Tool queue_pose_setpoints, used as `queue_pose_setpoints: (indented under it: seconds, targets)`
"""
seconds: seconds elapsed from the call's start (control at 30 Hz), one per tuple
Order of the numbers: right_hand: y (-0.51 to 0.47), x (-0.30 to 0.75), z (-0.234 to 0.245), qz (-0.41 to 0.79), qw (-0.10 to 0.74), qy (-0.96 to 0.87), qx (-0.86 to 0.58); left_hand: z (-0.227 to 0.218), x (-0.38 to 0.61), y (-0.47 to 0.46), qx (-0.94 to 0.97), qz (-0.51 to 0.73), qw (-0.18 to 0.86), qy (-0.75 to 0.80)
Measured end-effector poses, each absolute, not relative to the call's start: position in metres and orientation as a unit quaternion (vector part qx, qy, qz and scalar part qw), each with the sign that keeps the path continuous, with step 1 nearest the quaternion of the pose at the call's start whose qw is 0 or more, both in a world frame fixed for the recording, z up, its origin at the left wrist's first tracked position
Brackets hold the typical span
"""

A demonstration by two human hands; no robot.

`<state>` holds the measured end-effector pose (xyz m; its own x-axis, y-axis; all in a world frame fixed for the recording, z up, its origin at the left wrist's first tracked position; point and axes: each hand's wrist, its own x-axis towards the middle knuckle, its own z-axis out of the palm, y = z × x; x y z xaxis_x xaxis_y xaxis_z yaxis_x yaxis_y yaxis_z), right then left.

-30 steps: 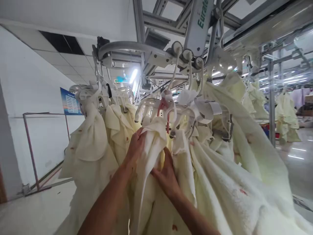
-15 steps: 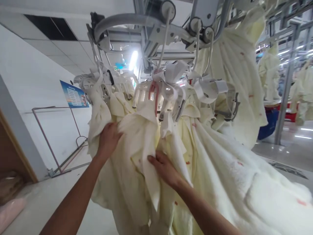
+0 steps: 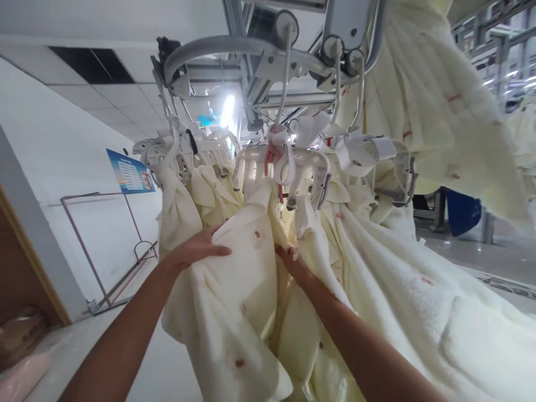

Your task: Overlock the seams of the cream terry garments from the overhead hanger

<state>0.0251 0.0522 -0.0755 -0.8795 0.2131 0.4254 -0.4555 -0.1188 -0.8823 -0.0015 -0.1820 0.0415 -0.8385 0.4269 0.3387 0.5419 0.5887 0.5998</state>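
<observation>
Several cream fleece cloths hang in long folds from white plastic hanger clips (image 3: pixel 278 167) on an overhead rail. My left hand (image 3: pixel 196 248) lies with its fingers along the front cloth panel (image 3: pixel 238 285), which has small red marks. A little to its right, my right hand (image 3: pixel 291 259) sits in a fold between cloth layers, its fingers curled in and partly hidden. The hands stand apart with the cloth panel between them. A broad cream cloth (image 3: pixel 397 290) sweeps down to the right.
A curved grey conveyor arm (image 3: pixel 234 50) carries the hangers. A white wall with a blue notice board (image 3: pixel 129 178) and a thin metal frame (image 3: pixel 81 251) lies left. A pink bag (image 3: pixel 20 379) sits low left, a blue bin (image 3: pixel 463 212) far right.
My view has swung, and the cloths on the right now rise higher in the picture. My left hand has slid onto the front panel. My right hand has gone deeper into the folds.
</observation>
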Motion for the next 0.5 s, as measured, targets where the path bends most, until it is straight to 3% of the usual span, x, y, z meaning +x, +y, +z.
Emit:
queue_pose_setpoints:
  seconds: [0.1,0.2,0.27,0.43,0.5]
  targets:
    - [0.065,0.048,-0.077,0.77,0.113,-0.612,0.138,0.053,-0.022,-0.215,-0.167,-0.235,0.251,-0.924]
    - [0.072,0.069,-0.071,0.782,0.034,-0.601,0.164,0.07,-0.032,-0.24,-0.076,-0.221,0.358,-0.904]
    - [0.071,0.077,-0.06,0.791,0.02,-0.585,0.182,0.081,-0.03,-0.246,-0.037,-0.219,0.422,-0.879]
    - [0.049,0.099,-0.044,0.845,0.083,-0.494,0.19,0.081,-0.004,-0.235,-0.059,-0.246,0.497,-0.83]
    - [0.038,0.118,-0.054,0.857,0.026,-0.483,0.177,0.06,0.016,-0.228,-0.103,-0.277,0.474,-0.83]
